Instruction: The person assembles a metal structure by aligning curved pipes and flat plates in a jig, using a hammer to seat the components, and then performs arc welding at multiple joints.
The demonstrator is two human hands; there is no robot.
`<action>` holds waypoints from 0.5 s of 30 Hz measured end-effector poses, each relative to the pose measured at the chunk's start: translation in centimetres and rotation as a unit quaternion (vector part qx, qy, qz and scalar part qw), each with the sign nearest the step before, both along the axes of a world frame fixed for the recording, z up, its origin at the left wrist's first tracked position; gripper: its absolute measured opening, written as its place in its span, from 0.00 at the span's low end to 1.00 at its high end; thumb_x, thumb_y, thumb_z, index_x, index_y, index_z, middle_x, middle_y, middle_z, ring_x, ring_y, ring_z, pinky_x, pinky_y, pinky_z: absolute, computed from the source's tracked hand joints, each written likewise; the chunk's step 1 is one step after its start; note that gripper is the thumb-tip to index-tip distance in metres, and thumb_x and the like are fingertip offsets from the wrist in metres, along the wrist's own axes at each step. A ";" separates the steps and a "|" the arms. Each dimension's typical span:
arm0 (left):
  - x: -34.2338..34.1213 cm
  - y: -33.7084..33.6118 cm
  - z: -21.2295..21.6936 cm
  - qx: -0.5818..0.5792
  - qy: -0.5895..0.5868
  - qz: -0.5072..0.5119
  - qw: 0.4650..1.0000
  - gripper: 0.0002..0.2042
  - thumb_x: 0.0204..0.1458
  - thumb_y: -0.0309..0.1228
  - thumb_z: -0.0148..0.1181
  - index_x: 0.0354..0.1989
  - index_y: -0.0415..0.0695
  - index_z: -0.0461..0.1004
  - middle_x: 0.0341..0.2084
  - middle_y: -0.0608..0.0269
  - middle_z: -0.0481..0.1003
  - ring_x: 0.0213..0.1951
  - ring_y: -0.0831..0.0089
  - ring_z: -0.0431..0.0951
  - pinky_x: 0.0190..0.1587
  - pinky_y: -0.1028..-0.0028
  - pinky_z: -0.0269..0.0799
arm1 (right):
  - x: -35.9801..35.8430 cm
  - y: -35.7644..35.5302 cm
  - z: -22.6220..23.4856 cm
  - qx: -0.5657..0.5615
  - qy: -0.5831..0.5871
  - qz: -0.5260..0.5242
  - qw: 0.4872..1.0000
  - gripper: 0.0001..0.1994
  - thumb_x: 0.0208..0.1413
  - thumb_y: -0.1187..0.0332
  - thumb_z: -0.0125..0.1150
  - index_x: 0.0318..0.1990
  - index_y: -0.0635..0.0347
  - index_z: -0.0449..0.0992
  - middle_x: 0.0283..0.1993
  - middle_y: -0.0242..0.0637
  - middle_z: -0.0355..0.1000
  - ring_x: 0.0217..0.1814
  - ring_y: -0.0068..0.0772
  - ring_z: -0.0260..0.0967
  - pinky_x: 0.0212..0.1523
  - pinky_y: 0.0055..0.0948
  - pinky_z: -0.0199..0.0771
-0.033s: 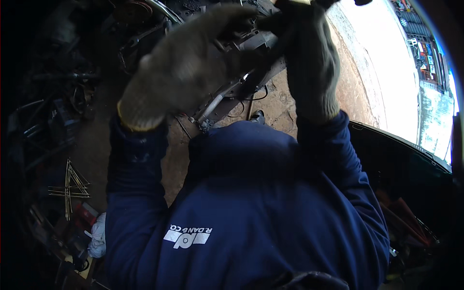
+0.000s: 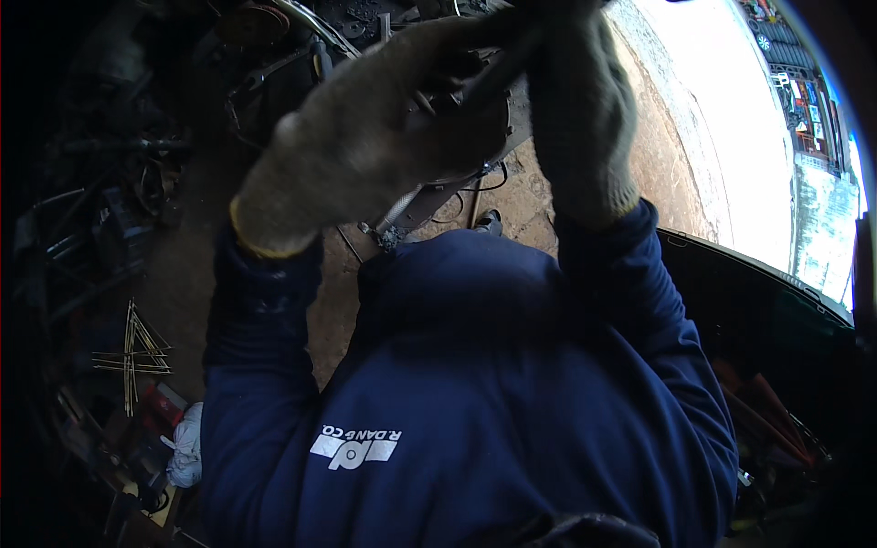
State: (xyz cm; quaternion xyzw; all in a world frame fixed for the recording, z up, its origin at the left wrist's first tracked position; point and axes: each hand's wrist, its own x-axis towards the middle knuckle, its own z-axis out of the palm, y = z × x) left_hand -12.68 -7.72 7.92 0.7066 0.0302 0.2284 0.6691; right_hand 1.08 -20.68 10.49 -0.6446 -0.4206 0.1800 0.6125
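Observation:
Both my hands are raised in front of me at the top of the picture, in grey-beige work gloves with yellow cuffs. My left hand [image 2: 352, 137] is slightly smeared, its fingers curling toward the right hand; what lies in them is too dark to make out. My right hand [image 2: 585, 119] is closed at the upper edge around a dark bar [image 2: 498, 78], which slants down to the left between the hands. The bar's upper part is hidden or out of the picture. Behind the hands are dark metal machine parts, partly covered by the gloves.
A screwdriver-like handle [image 2: 322, 60] and a round disc [image 2: 251, 25] lie among metal parts at upper left. Thin rods [image 2: 131, 358] and a white bundle [image 2: 185, 446] are at lower left. A dark panel [image 2: 758, 283] stands on the right, beside bright ground.
My left hand has moved slightly right and down. My right hand has shifted a little to the left, and the dark bar between them has changed its tilt.

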 end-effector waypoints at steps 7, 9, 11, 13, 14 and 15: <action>-6.5 1.6 -0.7 0.046 0.147 0.221 0.963 0.17 0.62 0.34 0.63 0.54 0.36 0.75 0.32 0.65 0.76 0.33 0.78 0.78 0.34 0.76 0.75 | 2.2 1.7 0.2 -0.019 -0.192 -0.061 0.979 0.23 0.66 0.59 0.64 0.62 0.63 0.73 0.55 0.46 0.77 0.54 0.36 0.75 0.52 0.35 0.76; -10.8 3.4 -2.3 0.085 0.238 0.266 0.930 0.16 0.61 0.34 0.62 0.52 0.35 0.76 0.30 0.63 0.75 0.33 0.78 0.77 0.33 0.75 0.73 | 6.3 0.1 -1.5 -0.026 -0.253 -0.160 0.954 0.23 0.68 0.55 0.61 0.63 0.61 0.73 0.53 0.45 0.78 0.52 0.35 0.77 0.53 0.33 0.76; -13.0 4.3 -3.4 0.057 0.366 0.288 0.883 0.17 0.60 0.35 0.62 0.52 0.36 0.76 0.29 0.63 0.74 0.32 0.77 0.76 0.32 0.73 0.73 | 10.1 -1.9 -2.3 -0.112 -0.283 -0.264 0.915 0.28 0.67 0.46 0.60 0.62 0.59 0.76 0.53 0.40 0.79 0.50 0.30 0.78 0.54 0.29 0.76; -13.4 4.6 -4.5 -0.016 0.481 0.284 0.830 0.19 0.60 0.35 0.59 0.57 0.39 0.75 0.28 0.63 0.72 0.29 0.74 0.75 0.32 0.73 0.74 | 13.5 -3.0 -3.7 -0.187 -0.167 -0.218 0.943 0.29 0.66 0.43 0.60 0.62 0.58 0.76 0.52 0.35 0.79 0.46 0.26 0.75 0.48 0.27 0.76; -13.0 5.0 -5.2 0.041 0.497 0.270 0.824 0.18 0.58 0.37 0.60 0.53 0.39 0.75 0.28 0.57 0.74 0.32 0.67 0.77 0.35 0.67 0.75 | 15.2 -3.1 -5.3 -0.177 -0.122 -0.160 0.964 0.29 0.66 0.43 0.60 0.62 0.58 0.76 0.51 0.34 0.78 0.44 0.25 0.75 0.46 0.26 0.76; -12.3 5.6 -5.9 0.096 0.512 0.256 0.814 0.18 0.57 0.38 0.61 0.49 0.38 0.76 0.29 0.52 0.76 0.34 0.59 0.79 0.39 0.62 0.76 | 15.3 -2.5 -6.1 -0.175 -0.068 -0.148 0.971 0.28 0.67 0.43 0.59 0.62 0.56 0.76 0.50 0.32 0.78 0.42 0.24 0.73 0.44 0.26 0.76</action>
